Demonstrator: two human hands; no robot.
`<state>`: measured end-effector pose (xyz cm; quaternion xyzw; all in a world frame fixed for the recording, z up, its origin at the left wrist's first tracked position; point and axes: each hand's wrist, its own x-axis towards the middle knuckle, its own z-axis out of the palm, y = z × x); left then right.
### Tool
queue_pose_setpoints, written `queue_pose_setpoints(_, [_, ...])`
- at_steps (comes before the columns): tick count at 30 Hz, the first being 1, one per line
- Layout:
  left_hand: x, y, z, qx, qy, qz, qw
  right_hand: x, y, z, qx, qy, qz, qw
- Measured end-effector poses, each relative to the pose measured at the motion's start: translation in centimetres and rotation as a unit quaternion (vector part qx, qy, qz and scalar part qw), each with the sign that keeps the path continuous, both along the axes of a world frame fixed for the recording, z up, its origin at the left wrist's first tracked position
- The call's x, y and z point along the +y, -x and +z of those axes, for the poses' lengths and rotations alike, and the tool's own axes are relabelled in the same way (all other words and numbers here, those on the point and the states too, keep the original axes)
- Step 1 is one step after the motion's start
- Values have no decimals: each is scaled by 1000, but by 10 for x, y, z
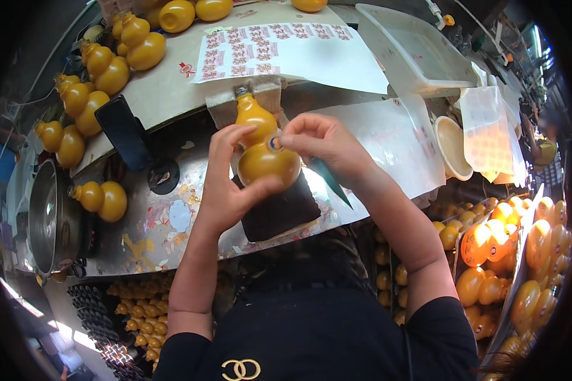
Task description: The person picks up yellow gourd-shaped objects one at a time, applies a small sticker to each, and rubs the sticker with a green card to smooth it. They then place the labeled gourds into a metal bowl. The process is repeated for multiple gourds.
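A glossy yellow-orange bottle gourd (pixel 270 166) lies in front of me, its narrow neck pointing away. My left hand (pixel 225 181) is curved round its left side, thumb on the lower bulb and fingers by the waist. The fingers of my right hand (pixel 327 143) are pinched at a small round blue-edged sticker (pixel 275 143) on the waist. From under the right palm sticks a green pointed tool (pixel 332 184); its grip is hidden. Beneath the gourd are a dark pad (pixel 279 216) and, by its neck, a pale folded cloth (pixel 221 109).
Beyond the gourd lies a white sheet of red-printed decals (pixel 292 54). Several finished-looking gourds (pixel 111 73) stand at the left, near a phone on a stand (pixel 126 133) and a metal pan (pixel 44 219). At right are a clear plastic tub (pixel 419 54), a cream bowl (pixel 451 149) and crated gourds (pixel 489 241).
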<state>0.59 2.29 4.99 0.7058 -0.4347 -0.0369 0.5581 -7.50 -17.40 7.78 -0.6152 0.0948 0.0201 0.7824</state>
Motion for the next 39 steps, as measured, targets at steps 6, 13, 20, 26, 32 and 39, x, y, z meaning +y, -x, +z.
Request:
queue_pose_setpoints(6, [3,24,-39,-79,-112,68,988,-11,-12,-17,-9,11,-52,999])
queue_pose_setpoints(13, [2,27,-10,-182,-222,90,954,-3,-29,-21,-30,25,-36,999])
queue_pose_setpoints(20, [9,9,-11,21,-53,35,998,2,-51,-31,-38,83,-38,995])
queue_pose_setpoints(26, [-25,-27,-27,331,97,98,934,2,-51,-35,-29,112,-47,992])
queue_pose_setpoints(32, [-31,-35,-34,433,140,46,889,-17,-58,-45,4,84,-50,995])
queue_pose_setpoints(39, [-28,-37,-36,443,136,34,886,-11,-64,-54,14,114,1,993])
